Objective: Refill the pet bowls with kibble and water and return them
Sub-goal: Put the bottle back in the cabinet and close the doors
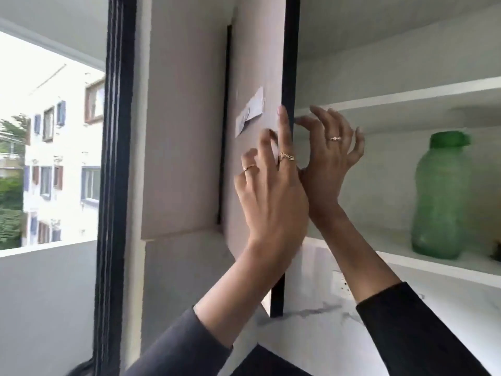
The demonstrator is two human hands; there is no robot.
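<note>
No pet bowl shows here. The left hand (pixel 271 191) and the right hand (pixel 329 161), both with fingers spread and grasping nothing, press on the dark edge of the open cabinet door (pixel 254 158). Right of the right hand, on the shelf (pixel 406 260), stands a green plastic bottle (pixel 439 196). It looks light and a little slippery, so it is best taken around its body. The door stands between the left hand and the bottle.

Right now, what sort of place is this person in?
Probably a home kitchen, upstairs: both hands are on an open wall cabinet door, a green plastic bottle stands on its shelf, and a window overlooks apartment buildings.
</note>
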